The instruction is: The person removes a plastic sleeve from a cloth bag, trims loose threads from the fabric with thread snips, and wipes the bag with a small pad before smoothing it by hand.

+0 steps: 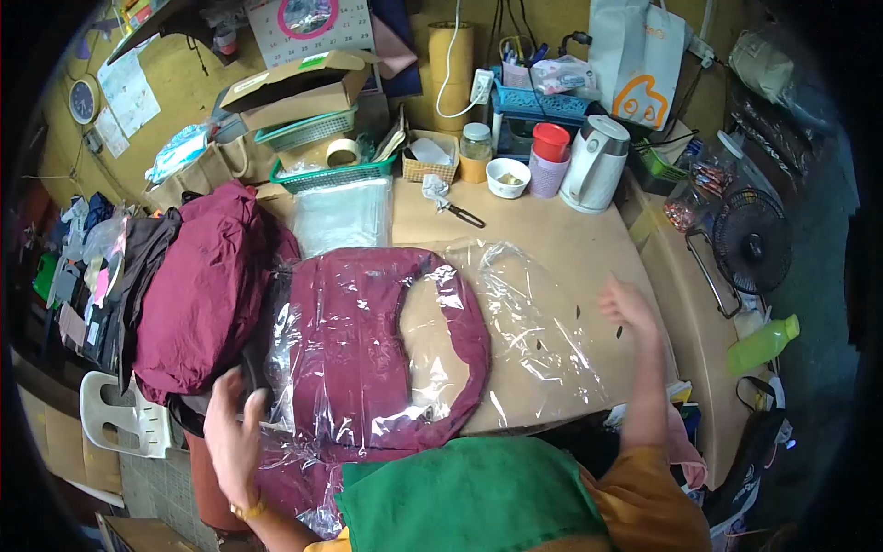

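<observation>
A maroon garment (345, 354) lies flat inside a clear plastic bag (524, 340) on the table, one long part of it curved round in a loop. The bag's see-through part stretches to the right. My left hand (235, 442) is over the near left edge, thumb apart from the fingers, holding nothing. Beside it rises a pile of maroon clothing (202, 294) with dark pieces beneath. To the right of the bag, my right hand (628, 305) hovers above the tabletop, fingers curled in, with nothing visible in them. More bagged maroon fabric (285, 474) hangs at the near edge.
Clear plastic bags (342, 216) are stacked behind the garment. Scissors (464, 215), a white bowl (508, 178), a lidded cup (549, 161) and an electric kettle (596, 166) stand farther back. A black fan (750, 244) and a green bottle (763, 343) are at right.
</observation>
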A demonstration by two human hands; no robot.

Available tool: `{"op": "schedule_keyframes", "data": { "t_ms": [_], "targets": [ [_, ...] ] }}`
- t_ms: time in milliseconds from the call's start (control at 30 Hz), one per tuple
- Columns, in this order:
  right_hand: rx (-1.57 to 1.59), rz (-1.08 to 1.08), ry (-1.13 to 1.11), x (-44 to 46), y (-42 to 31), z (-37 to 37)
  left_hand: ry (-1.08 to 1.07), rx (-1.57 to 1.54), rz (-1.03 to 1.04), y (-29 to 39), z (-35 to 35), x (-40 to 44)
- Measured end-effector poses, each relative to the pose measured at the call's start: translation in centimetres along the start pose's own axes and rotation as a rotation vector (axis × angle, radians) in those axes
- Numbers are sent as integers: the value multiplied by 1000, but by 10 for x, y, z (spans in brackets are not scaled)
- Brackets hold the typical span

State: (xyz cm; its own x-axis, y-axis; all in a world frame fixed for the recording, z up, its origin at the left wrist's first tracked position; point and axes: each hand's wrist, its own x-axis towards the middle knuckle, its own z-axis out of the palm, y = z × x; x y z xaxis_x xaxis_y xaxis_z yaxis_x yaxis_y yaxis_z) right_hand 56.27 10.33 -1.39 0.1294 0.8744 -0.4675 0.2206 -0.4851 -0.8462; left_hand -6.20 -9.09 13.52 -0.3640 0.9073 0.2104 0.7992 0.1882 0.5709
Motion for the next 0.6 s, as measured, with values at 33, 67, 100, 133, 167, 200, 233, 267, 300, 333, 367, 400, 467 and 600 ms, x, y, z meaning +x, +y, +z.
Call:
{"op": "schedule_keyframes", "data": {
  "t_ms": [33, 67, 100, 133, 167, 200, 233, 267, 300, 333, 367, 400, 467, 600],
  "targets": [
    [-91, 21, -4, -1, -33, 40, -46, -55, 128, 13, 11, 17],
    [-46, 21, -150, 17, -48, 72, -66, -49, 252, 29, 32, 36],
    [80, -17, -195, 25, -59, 111, -87, -44, 375, 42, 61, 55],
    [15, -110, -232, 10, -90, 149, -43, 83, 390, 42, 99, 76],
    [-1, -187, -268, 11, -96, 184, 0, 211, 403, 34, 139, 90],
    [-17, -265, -303, 18, -95, 202, 15, 309, 373, 19, 170, 98],
    [-12, -268, -297, 28, -96, 197, 34, 410, 347, 6, 194, 107],
    [-5, -247, -306, 43, -104, 184, 7, 469, 280, -5, 206, 108],
    [2, -221, -315, 58, -106, 168, -56, 473, 210, -9, 208, 106],
    [84, -282, 128, 73, -95, 140, -42, 456, 209, -17, 207, 103],
    [-222, -350, 297, 81, -91, 95, -26, 437, 205, -23, 206, 102],
    [-279, -414, 640, 126, -54, 51, -30, 455, 194, -19, 203, 97],
    [-290, -371, 868, 90, -63, 14, -18, 459, 204, -21, 201, 93],
    [-435, -564, 346, 54, -68, 104, -4, 451, 211, -21, 207, 93]
  ]
}}
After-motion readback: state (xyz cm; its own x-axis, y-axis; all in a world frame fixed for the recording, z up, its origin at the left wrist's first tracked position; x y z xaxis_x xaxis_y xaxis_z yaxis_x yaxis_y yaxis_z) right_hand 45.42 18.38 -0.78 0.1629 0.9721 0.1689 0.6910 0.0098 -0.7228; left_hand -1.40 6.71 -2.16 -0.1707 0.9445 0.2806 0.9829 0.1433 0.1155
